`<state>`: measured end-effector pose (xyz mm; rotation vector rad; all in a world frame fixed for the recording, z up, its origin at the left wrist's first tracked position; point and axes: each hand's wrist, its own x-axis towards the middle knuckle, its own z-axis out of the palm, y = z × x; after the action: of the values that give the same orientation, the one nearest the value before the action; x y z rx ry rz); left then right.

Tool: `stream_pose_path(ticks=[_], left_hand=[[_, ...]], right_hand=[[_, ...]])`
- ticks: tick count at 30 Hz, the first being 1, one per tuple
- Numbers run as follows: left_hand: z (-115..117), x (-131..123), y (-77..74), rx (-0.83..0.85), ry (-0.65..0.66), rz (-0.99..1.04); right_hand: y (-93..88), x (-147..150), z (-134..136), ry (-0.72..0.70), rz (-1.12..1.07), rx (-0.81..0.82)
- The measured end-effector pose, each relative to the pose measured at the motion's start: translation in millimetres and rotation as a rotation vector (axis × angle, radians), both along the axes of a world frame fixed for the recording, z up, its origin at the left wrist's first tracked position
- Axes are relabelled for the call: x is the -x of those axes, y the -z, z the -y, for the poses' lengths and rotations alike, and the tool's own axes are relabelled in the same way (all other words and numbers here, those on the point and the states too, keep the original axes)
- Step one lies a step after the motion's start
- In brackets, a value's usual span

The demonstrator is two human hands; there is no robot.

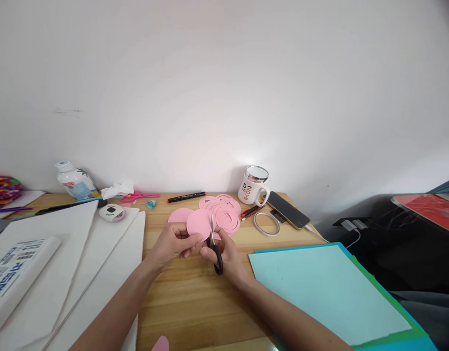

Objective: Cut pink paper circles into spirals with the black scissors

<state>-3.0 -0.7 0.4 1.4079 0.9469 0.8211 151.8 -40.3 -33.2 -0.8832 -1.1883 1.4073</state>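
Observation:
A pink paper circle (198,223) is pinched between the thumb and fingers of my left hand (175,242). My right hand (226,253) grips black-handled scissors (217,259), whose blades point away from me at the circle's right edge. Whether the blades are cutting into the paper I cannot tell. Behind my hands lies a pile of cut pink paper rings and spirals (226,212). Another pink paper circle (178,215) rests on the table, partly covered by the held one. At the near edge a pink paper scrap (161,343) shows.
A white mug (249,187) stands near the wall, with a phone (288,209), a tape ring (267,233) and a black marker (186,197) nearby. Light-blue sheets (319,287) lie right. White boards (118,273), pink scissors (136,196) and a bottle (76,183) are left.

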Motion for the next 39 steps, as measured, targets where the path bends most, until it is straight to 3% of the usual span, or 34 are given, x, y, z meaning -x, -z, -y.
stream_pose_path(ticks=[21, 31, 39], left_hand=[[-3, 4, -4.0, -0.005, -0.048, -0.01], [1, -6, -3.2, 0.075, -0.021, 0.049], [3, -6, 0.5, 0.044, -0.02, -0.016]], right_hand=[[5.3, 1, -2, 0.03, 0.074, 0.033], [7.6, 5, 1, 0.015, 0.053, 0.11], [2.8, 4, -1, 0.001, -0.048, 0.008]])
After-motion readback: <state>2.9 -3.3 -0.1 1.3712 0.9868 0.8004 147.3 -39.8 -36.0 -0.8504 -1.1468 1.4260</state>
